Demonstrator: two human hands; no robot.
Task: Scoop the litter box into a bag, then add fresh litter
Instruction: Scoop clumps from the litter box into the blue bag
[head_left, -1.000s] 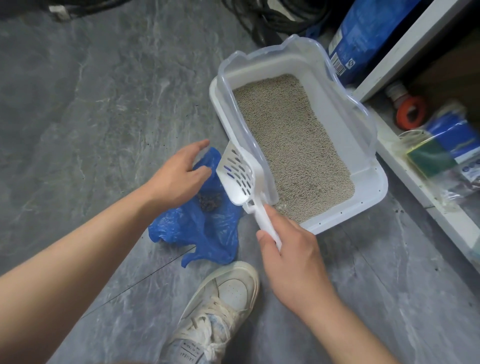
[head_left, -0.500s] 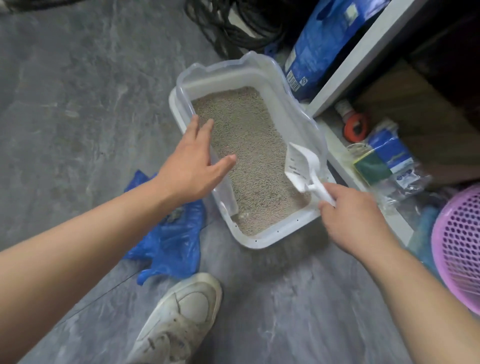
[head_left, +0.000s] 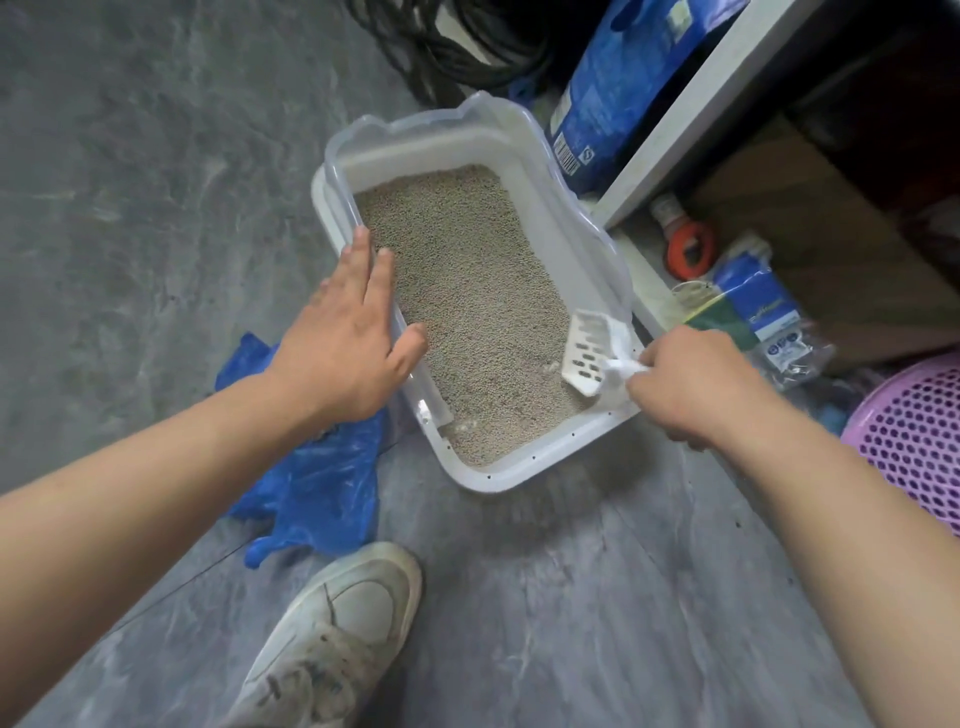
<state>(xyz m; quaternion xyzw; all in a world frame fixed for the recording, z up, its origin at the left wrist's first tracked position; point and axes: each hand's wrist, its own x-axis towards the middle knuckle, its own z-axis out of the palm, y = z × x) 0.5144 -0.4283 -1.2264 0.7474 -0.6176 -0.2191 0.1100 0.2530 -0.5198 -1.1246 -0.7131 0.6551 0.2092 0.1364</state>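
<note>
**On the grey floor: one box, one scoop, one bag**

At the centre of the grey floor (head_left: 130, 208) we are seeing one white litter box (head_left: 519, 480) with a clear raised rim, filled with beige litter (head_left: 467, 291).

Our left hand (head_left: 345, 345) is lying flat on the box's 9 o'clock rim, its fingers (head_left: 376, 270) straight and close together, the thumb spread apart and reaching over the litter. It is holding nothing.

Our right hand (head_left: 696, 387) is curling its fingers round the handle of the one white slotted scoop (head_left: 592, 351). The scoop's blade is sitting inside the box near its 4 o'clock corner, resting at or just above the litter; we cannot tell which.

One crumpled blue bag (head_left: 317, 488) is lying on the floor at 8 o'clock from the box, partly under our left wrist, just beside the box wall.

One white sneaker (head_left: 332, 639) is showing at 6 o'clock.

At 1 o'clock one blue sack (head_left: 618, 88) is leaning beside a white shelf edge (head_left: 701, 104). Black cables (head_left: 457, 47) are coiling at 12 o'clock. At 3 o'clock we are counting one orange ring (head_left: 688, 254) and one clear packet with blue print (head_left: 763, 317). One pink perforated basket (head_left: 914, 441) is sitting at 4 o'clock.
</note>
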